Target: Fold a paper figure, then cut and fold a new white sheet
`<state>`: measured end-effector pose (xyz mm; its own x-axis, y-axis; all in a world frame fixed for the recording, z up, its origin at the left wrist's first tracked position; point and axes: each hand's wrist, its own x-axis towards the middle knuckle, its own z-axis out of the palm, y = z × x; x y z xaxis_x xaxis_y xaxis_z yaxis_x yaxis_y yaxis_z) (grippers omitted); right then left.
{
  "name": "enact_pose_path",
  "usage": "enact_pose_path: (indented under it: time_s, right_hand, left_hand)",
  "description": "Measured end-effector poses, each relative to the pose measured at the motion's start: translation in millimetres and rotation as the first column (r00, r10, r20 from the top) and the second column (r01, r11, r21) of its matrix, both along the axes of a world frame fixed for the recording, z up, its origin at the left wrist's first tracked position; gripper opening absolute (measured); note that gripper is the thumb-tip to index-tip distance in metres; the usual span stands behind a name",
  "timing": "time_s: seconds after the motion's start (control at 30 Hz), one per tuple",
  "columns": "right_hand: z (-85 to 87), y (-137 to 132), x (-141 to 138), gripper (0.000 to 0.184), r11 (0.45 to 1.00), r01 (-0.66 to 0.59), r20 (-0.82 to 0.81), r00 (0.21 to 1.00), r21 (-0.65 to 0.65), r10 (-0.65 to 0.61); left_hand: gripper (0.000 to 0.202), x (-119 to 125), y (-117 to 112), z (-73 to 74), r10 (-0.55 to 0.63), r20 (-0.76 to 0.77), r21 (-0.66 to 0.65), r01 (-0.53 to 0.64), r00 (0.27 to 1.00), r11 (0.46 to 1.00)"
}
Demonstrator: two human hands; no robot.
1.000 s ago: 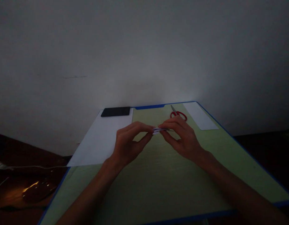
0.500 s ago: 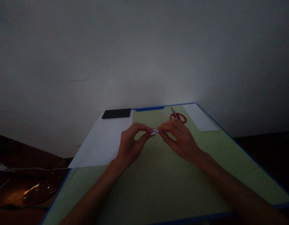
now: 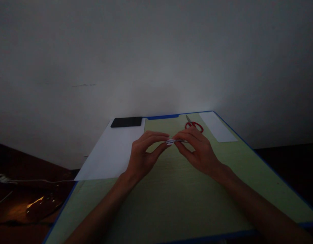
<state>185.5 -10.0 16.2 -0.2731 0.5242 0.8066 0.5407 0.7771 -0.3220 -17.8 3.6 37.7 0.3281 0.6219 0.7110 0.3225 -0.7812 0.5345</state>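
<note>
Between my two hands is a small folded piece of white paper (image 3: 170, 141), held above the table. My left hand (image 3: 144, 152) pinches its left end between thumb and fingers. From the other side, my right hand (image 3: 198, 149) grips the paper, and a thin part of it shows behind the right fingertips. The folds are small and dim, so their exact shape is hard to make out. Just beyond my right hand lie red-handled scissors (image 3: 198, 126), their handles partly covered by the fingers.
The light green table (image 3: 166, 203) has a blue edge and stands against a pale wall (image 3: 156, 61). A white sheet (image 3: 103, 159) lies at left with a flat black object (image 3: 126, 122) on it. A white paper strip (image 3: 217, 127) lies far right. A white cable (image 3: 44, 182) runs at left.
The left fingers have spread slightly and shifted on the folded paper. Both hands, with the paper, sit a touch further right. The scissors and sheets lie as before.
</note>
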Motion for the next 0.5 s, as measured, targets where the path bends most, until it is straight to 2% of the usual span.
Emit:
enact_pose_path:
  time_s: [0.2, 0.4, 0.5]
  right_hand:
    - [-1.1, -0.4, -0.7, 0.015, 1.0, -0.008, 0.026, 1.0, -0.016, 0.008]
    - [-0.1, -1.4, -1.5, 0.016, 0.999, -0.018, 0.027, 0.999, 0.039, 0.017]
    - [1.3, -1.7, -0.7, 0.017, 0.999, -0.004, 0.024, 1.0, 0.054, 0.003]
  left_hand:
    - [0.005, -0.5, 0.6, 0.8, -0.041, 0.028, 0.053, 0.04, 0.999, 0.998]
    - [0.005, 2.1, -2.0, -2.5, -0.008, 0.084, 0.013, 0.007, 0.996, 1.0]
    - [0.005, 1.9, -1.3, -2.5, -0.011, 0.075, 0.033, 0.008, 0.997, 0.999]
